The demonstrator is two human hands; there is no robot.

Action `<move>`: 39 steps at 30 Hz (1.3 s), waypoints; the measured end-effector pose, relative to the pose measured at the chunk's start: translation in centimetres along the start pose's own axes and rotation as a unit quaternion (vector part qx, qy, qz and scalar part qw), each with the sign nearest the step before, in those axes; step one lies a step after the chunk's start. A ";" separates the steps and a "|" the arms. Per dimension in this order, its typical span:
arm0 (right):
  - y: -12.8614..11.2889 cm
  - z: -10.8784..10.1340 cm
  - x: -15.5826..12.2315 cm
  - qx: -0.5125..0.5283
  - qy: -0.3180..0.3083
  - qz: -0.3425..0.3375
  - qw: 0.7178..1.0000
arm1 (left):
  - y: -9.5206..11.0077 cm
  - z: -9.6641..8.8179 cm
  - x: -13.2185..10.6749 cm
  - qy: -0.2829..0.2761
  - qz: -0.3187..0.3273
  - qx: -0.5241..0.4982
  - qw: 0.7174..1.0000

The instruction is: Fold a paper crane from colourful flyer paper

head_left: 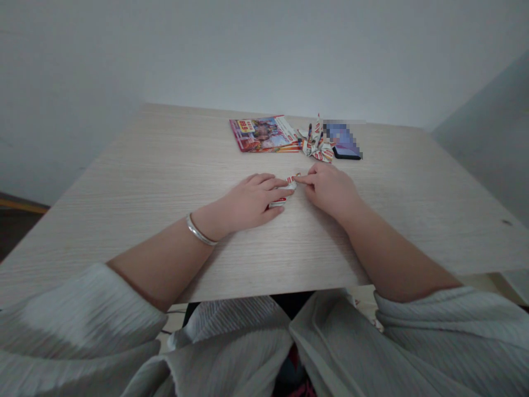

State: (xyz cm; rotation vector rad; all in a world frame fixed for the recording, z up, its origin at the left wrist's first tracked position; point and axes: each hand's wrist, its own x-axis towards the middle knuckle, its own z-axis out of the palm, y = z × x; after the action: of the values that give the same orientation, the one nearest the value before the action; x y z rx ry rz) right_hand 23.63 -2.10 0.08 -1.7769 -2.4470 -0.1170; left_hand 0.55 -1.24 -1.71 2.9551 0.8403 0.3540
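Observation:
A small folded piece of printed paper [288,187], white with red marks, lies on the light wooden table [165,165]. My left hand [252,201] rests over it, fingers together and pressing it flat; a silver bangle sits on that wrist. My right hand [328,187] comes in from the right, its fingers curled, with the forefinger and thumb pinching the paper's upper edge. Most of the paper is hidden under my left fingers.
Farther back lie a colourful printed flyer [262,134], a finished folded paper figure [316,142] of the same print, and a dark phone [346,148]. A plain wall stands behind the table. My grey sleeves fill the bottom of the view.

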 end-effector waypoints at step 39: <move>-0.4 -0.5 0.0 -0.029 0.043 -0.220 0.974 | 0.2 -1.9 0.7 -0.011 -0.065 0.007 0.998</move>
State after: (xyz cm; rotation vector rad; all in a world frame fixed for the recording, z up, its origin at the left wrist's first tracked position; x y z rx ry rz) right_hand 23.24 -2.27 0.60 -1.1853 -2.7506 -0.2979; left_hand 0.82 -1.05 0.29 2.8920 1.0299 0.3094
